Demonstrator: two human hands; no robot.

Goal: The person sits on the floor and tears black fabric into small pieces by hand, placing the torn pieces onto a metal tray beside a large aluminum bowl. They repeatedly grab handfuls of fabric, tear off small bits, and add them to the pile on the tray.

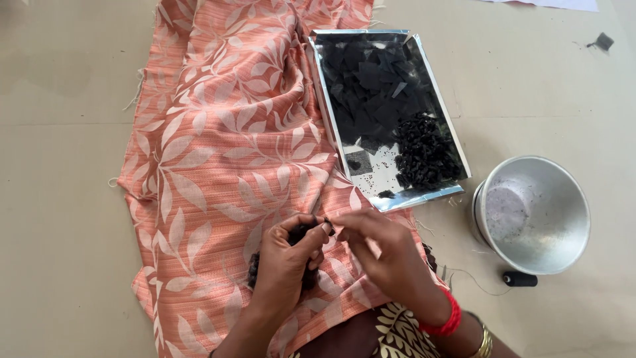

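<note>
Floor [66, 199]: pale beige, it carries everything.
Cloth [218, 152]: orange with a pale leaf print, spread from the top of the view down to the person's lap, under both hands.
Tray [457, 189]: shiny, rectangular, lying on the cloth's right edge; inside it are flat black fabric squares [371, 86] toward the far end and a heap of small black bunched pieces [424, 156] at the near right.
Bowl [536, 212]: metal, tipped on its side on the floor, right of the tray.
Left hand [285, 262]: grip clenched on a dark bundle [301, 233] in the palm, over the cloth just below the tray.
Right hand [387, 255]: fingertips pinched on a tiny black piece [329, 225], touching the left hand's fingertips; red bangle on the wrist.
Thread spool [520, 279]: black, on the floor below the bowl.
</note>
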